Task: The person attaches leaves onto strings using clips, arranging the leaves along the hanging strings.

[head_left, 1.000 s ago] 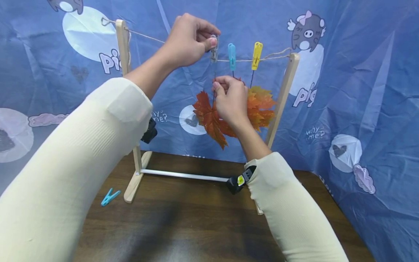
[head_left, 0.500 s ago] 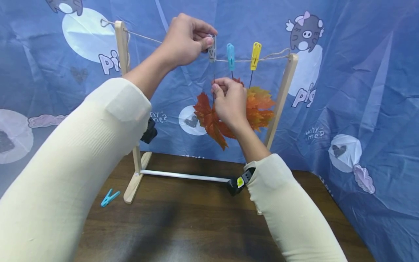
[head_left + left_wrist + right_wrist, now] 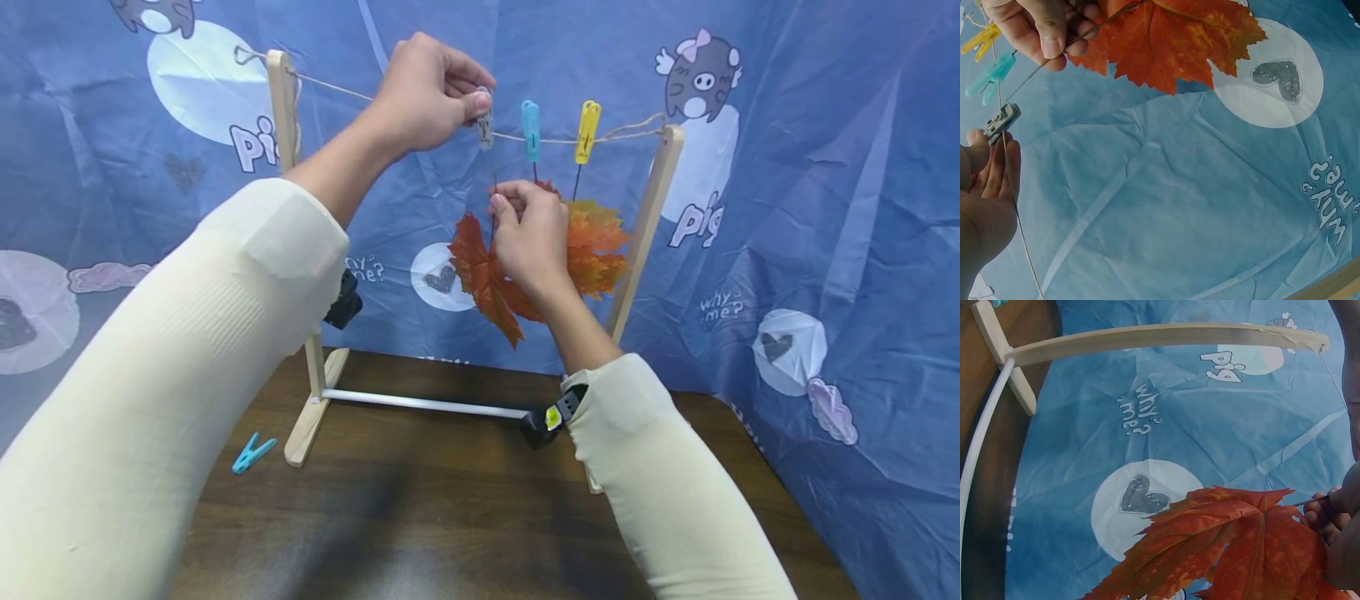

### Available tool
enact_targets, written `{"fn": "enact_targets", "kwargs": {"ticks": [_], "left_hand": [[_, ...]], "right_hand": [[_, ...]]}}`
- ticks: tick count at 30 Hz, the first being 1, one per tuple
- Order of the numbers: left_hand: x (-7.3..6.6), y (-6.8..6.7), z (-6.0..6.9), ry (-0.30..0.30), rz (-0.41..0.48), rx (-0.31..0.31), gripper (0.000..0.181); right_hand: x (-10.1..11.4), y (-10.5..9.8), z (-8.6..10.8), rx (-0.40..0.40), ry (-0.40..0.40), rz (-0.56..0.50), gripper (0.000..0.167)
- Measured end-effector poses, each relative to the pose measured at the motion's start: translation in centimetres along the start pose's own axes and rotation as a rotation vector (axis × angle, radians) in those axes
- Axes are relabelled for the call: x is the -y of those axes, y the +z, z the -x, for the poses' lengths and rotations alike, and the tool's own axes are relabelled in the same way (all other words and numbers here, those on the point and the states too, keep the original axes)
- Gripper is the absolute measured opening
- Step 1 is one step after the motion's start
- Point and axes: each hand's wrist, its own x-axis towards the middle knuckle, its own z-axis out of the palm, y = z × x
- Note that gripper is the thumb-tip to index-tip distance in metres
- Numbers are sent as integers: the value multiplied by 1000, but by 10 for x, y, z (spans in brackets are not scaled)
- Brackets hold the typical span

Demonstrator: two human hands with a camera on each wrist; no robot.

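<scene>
My left hand (image 3: pixel 431 96) pinches a grey clothespin (image 3: pixel 484 131) at the string. Lower and to the right, my right hand (image 3: pixel 531 229) pinches the thin stem of a red-orange maple leaf (image 3: pixel 487 279). In the left wrist view, the stem's tip comes close to the lower end of the clothespin (image 3: pixel 1004 119); whether they touch I cannot tell. Beside it on the string are a blue clothespin (image 3: pixel 531 131) and a yellow clothespin (image 3: pixel 587 132), with leaf stems hanging below them. My right hand partly hides an orange-yellow leaf (image 3: pixel 596 242). The right wrist view shows the held leaf (image 3: pixel 1260 544) close up.
The string (image 3: pixel 330 86) runs between a left wooden post (image 3: pixel 282 108) and a right wooden post (image 3: pixel 647 225). A white bar (image 3: pixel 420 402) joins the stand low down. Another blue clothespin (image 3: pixel 253 453) lies on the brown table (image 3: pixel 420 517). Blue printed cloth (image 3: pixel 847 208) hangs behind.
The grey clothespin in my left hand has shifted slightly left and down. The leaf stem in my right hand has moved slightly down, and both grips stay the same.
</scene>
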Motion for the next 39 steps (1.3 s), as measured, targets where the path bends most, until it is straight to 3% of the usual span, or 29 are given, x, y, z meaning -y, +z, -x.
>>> {"fn": "enact_targets", "kwargs": {"ticks": [10,15,21,31,39], "left_hand": [[0,0,1,-5,19,19,33],[-1,0,2,4,-23,37,33],[-2,0,3,16,-50,48,32],[-5,0,2,14,-52,84,31],[-8,0,0,28,-63,89,32]], "right_hand": [[0,2,0,14,5,7,25],[0,2,1,10,5,19,25],[5,3,-5,-11,-15,-25,24],[10,2,-11,-31,16,-57,25],[13,-1,-16,-30,70,-159,27]]}}
